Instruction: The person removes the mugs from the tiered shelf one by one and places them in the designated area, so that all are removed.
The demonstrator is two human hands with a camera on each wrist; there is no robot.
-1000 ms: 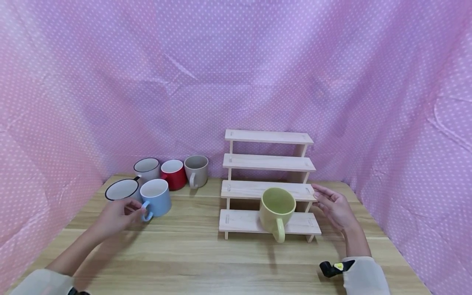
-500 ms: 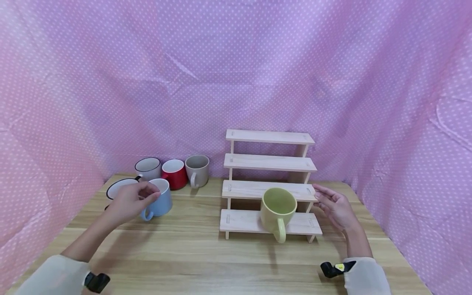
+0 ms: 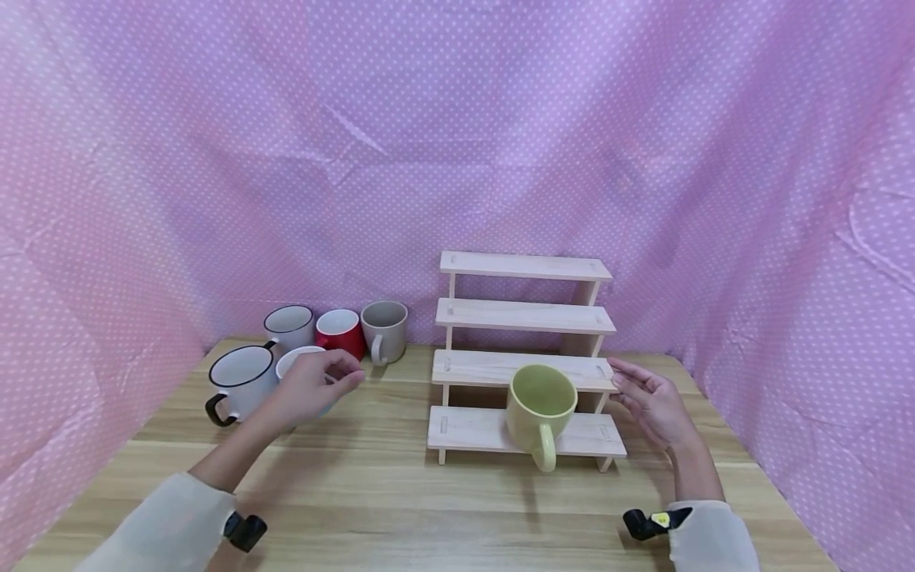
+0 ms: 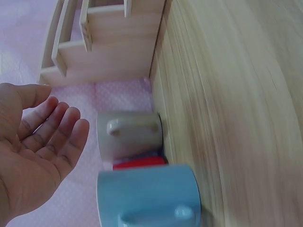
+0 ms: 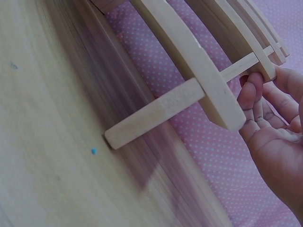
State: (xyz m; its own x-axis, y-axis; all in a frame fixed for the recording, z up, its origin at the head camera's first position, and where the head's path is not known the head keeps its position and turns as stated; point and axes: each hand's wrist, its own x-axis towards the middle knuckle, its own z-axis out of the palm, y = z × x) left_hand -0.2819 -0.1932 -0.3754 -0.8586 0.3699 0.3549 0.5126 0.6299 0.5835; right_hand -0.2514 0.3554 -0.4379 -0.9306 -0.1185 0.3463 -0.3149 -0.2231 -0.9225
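My left hand (image 3: 312,391) holds nothing, its fingers loosely bent, above the light blue mug (image 4: 149,196). In the head view this hand hides most of that mug; in the left wrist view a gap separates hand and mug. At the right, my right hand (image 3: 656,409) pinches the end of the second board from the bottom of a four-tier wooden display stand (image 3: 479,367), thumb above and fingers beneath in the right wrist view. A yellow-green mug (image 3: 538,421) stands on the stand's lowest board, handle toward me.
Left of the stand are a grey mug (image 3: 389,338), a red mug (image 3: 345,342) and two white dark-rimmed mugs, one at the back (image 3: 291,330) and one in front (image 3: 250,389). Dotted pink cloth (image 3: 457,143) hangs behind the wooden table (image 3: 400,500).
My left hand has let go of the blue mug's handle, lifted, and moved right across the mug, which stays in place. My right hand keeps its grip on the stand.
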